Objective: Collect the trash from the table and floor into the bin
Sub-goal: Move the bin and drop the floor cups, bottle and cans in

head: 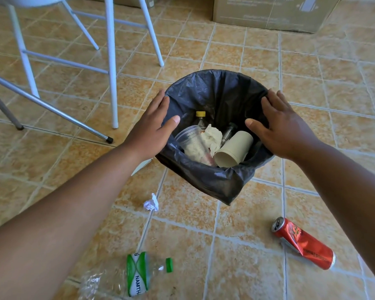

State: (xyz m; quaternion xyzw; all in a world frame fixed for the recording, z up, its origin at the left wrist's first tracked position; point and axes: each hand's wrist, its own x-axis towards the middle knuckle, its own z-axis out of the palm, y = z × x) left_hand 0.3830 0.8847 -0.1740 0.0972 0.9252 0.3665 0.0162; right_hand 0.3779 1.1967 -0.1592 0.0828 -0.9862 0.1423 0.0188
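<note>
**Both hands on the bin rim**

The bin [206,182] stands on the tiled floor [236,245], a paper cup [234,151] inside. Your left hand [154,126] and right hand [284,126] rest on opposite rims, fingers straight. A red can [303,243], plastic bottle [136,273] and paper ball [151,205] lie nearby.

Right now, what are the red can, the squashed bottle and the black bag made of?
The can looks like thin metal, probably aluminium: shiny red skin, silver top, sharp dents. The bottle looks like thin clear plastic: see-through and crumpled, with a green cap that is likely harder plastic. The bag looks like thin plastic film: dull black, wrinkled and floppy.
</note>
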